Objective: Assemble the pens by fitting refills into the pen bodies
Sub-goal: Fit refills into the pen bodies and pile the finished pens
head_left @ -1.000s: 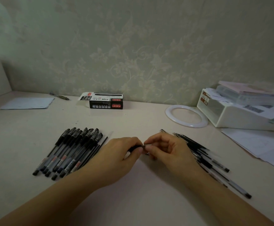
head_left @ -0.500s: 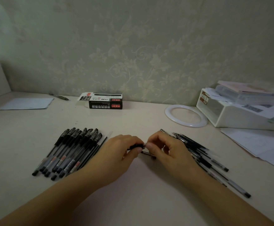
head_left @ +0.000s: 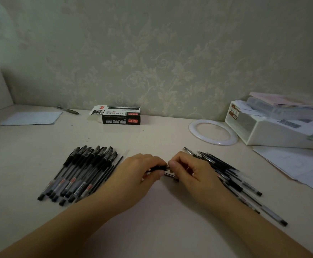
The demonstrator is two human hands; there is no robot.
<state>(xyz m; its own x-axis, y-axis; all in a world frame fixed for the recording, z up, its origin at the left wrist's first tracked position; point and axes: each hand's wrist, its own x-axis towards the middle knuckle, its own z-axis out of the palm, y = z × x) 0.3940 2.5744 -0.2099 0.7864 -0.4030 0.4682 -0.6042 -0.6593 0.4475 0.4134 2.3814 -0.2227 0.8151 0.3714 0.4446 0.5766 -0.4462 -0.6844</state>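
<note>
Hold the pen point(head_left: 158, 167) steady in the left hand point(head_left: 135, 175), whose fingers point(head_left: 160, 173) are closed around its dark grip. The right hand point(head_left: 191, 172) pinches the tip end between thumb and forefinger; its fingers point(head_left: 172, 164) nearly touch the left ones. Keep both parts coaxial and turn gently, likely seating the tip. Finished pens point(head_left: 81, 174) lie left of the fingers, loose parts point(head_left: 232, 179) right. The pale worktop point(head_left: 161, 220) meets a patterned wall.

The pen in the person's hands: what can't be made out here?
Head view only:
- Pen: mostly covered by left hand and right hand; refill hidden.
- Loose pens on the right: blurred, partly behind the right hand.
- Box print: too small.
</note>
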